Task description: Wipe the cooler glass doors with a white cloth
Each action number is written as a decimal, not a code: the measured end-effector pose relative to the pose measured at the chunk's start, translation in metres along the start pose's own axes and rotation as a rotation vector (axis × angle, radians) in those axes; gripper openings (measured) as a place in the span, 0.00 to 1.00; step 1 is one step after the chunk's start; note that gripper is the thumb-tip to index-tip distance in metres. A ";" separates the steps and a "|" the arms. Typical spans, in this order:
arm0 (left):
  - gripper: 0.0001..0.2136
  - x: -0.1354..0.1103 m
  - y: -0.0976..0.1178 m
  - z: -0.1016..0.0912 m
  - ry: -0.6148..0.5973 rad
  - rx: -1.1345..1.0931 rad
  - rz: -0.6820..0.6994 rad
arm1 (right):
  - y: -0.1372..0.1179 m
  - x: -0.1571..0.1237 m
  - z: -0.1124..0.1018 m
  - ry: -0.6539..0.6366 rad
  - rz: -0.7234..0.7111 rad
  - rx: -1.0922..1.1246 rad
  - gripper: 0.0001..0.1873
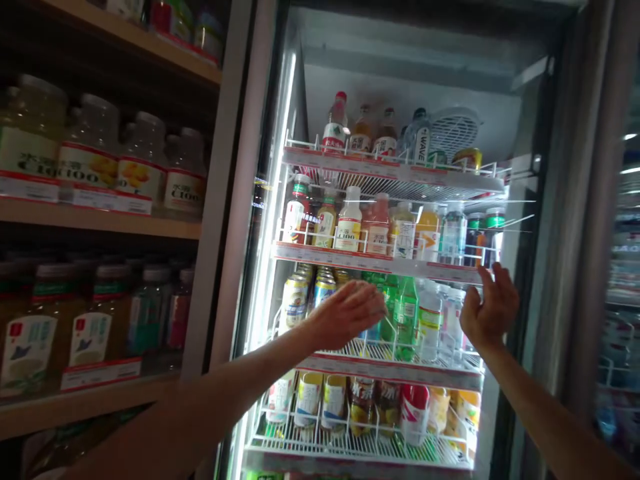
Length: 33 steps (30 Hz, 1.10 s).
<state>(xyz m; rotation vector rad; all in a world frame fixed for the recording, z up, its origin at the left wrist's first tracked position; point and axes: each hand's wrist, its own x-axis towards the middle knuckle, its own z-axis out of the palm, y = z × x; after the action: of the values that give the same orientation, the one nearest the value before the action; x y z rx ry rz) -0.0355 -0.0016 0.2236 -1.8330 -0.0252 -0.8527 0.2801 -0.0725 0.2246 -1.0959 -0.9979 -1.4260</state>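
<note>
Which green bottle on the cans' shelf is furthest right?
The green plastic bottle beside the pale bottle with a yellow-green label; the other green bottles stand left of it.

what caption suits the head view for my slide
Left hand and right hand raised before a lit cooler of bottles.

One left hand [353,308] and one right hand [491,310] were pictured at one lit cooler [400,87]; four wire shelves [330,253] were counted, with four front bottles [361,135] shown on the uppermost.
</note>
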 end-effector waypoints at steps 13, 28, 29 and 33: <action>0.20 0.035 -0.008 0.006 0.016 0.005 -0.064 | 0.001 -0.002 0.001 -0.013 0.010 -0.007 0.25; 0.19 0.044 -0.011 0.009 0.069 0.008 -0.034 | -0.002 -0.002 -0.002 -0.054 0.055 0.011 0.25; 0.19 0.045 -0.021 0.008 0.079 0.018 -0.093 | -0.002 -0.002 -0.001 -0.044 0.049 0.011 0.24; 0.19 0.057 -0.078 -0.002 0.245 0.083 -0.580 | -0.002 -0.001 0.001 -0.011 0.015 0.007 0.22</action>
<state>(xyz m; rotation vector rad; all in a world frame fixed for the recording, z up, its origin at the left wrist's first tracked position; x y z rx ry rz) -0.0248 0.0101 0.3192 -1.6478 -0.4475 -1.4510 0.2782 -0.0712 0.2237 -1.1052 -1.0002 -1.4051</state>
